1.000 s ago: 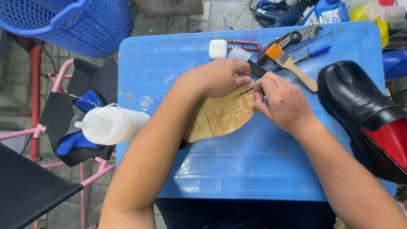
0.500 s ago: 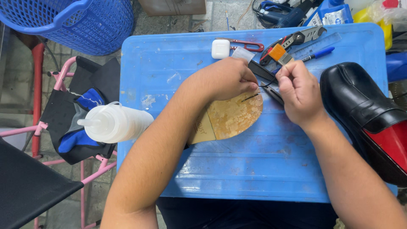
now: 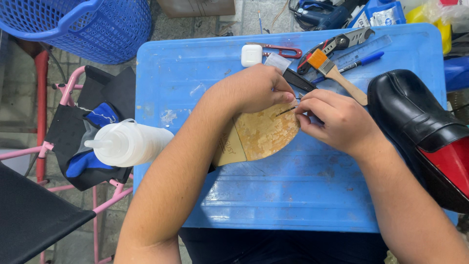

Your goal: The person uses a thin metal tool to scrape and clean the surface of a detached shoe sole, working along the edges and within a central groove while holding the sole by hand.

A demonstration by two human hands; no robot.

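Note:
A tan, worn shoe sole piece (image 3: pixel 261 134) lies flat on the blue plastic table (image 3: pixel 293 195). My left hand (image 3: pixel 256 88) presses down on its far edge with curled fingers. My right hand (image 3: pixel 332 120) is closed on a thin dark tool (image 3: pixel 286 111) whose tip rests on the sole's upper right edge, right beside my left fingertips. The tool's handle is hidden in my fist.
A black shoe with a red sole (image 3: pixel 422 132) lies at the table's right. Behind my hands are a paintbrush (image 3: pixel 337 73), blue pen (image 3: pixel 359 61), ruler, utility knife (image 3: pixel 337 44), red scissors (image 3: pixel 278 49) and a small white case (image 3: pixel 251 55). A white squeeze bottle (image 3: pixel 129 142) and blue basket (image 3: pixel 88 24) sit left.
My right hand went up toward the tools half a second ago and has come back down to the sole's edge with the thin tool. My left hand stayed on the sole.

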